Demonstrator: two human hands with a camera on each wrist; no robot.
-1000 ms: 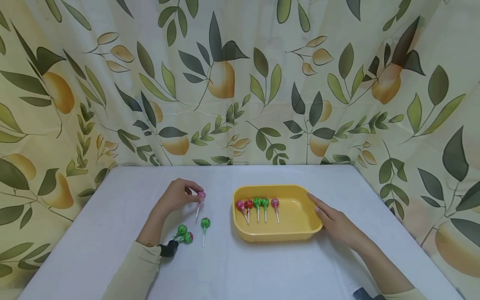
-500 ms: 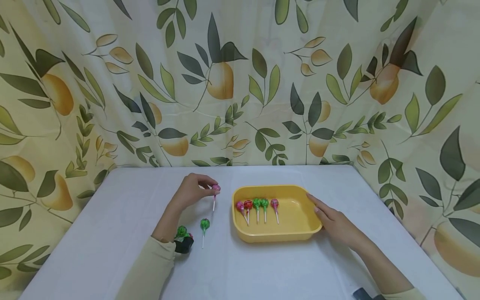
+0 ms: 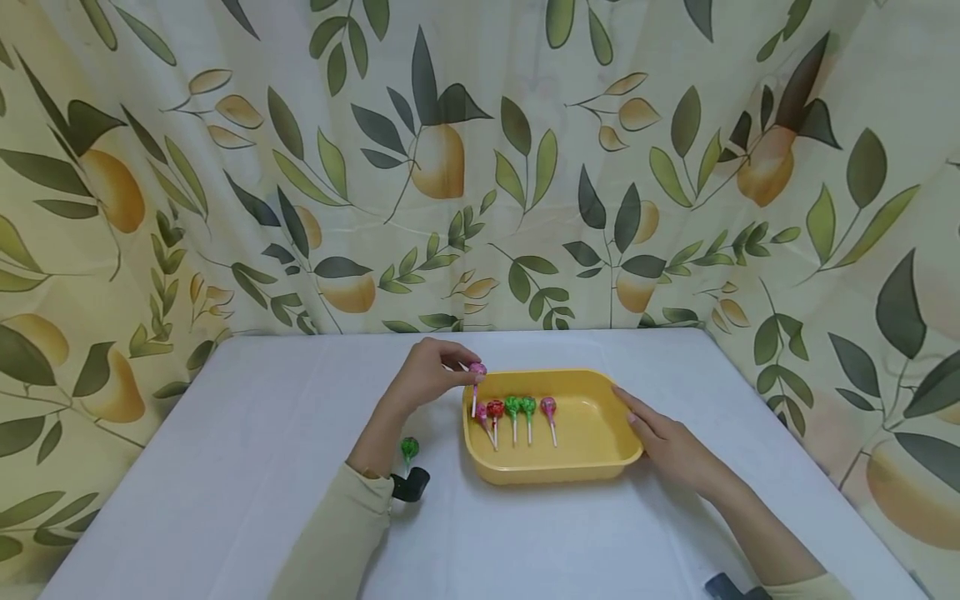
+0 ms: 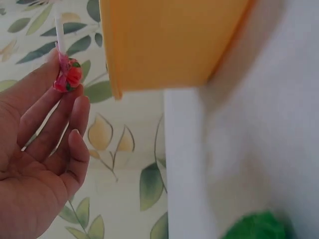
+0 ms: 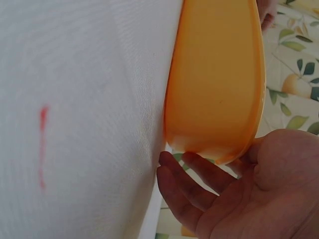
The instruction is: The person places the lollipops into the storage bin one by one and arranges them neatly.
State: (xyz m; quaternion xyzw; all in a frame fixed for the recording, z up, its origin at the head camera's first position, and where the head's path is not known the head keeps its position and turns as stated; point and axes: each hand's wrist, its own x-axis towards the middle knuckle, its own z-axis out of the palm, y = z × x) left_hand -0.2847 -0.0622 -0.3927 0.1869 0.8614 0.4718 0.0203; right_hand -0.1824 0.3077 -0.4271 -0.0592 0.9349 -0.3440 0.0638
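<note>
Cream curtain (image 3: 525, 50) printed with leaves and orange fruit fills the far side, behind a white-covered table (image 3: 562, 542). Right of centre sits a yellow tray (image 3: 596, 425), with five lollipops (image 3: 513, 406) in a row across its left and middle: pink, red, two green, pink. A person's left hand (image 3: 431, 375) pinches a pink lollipop (image 3: 477, 369), stick pointing down, at the tray's far left corner; its stick crosses in front of the tray's leftmost candy, and whether they touch is unclear. The right hand (image 3: 671, 442) grips the tray's right end, thumb partly hidden by the rim. Left of the tray, a green lollipop (image 3: 409, 447) lies on the table, most of its stick covered by a black wrist device (image 3: 411, 485). Another black device (image 3: 727, 587) is cut off at the near right edge. The right wrist view shows a blurred red streak (image 5: 43, 144) on the white cloth.
</note>
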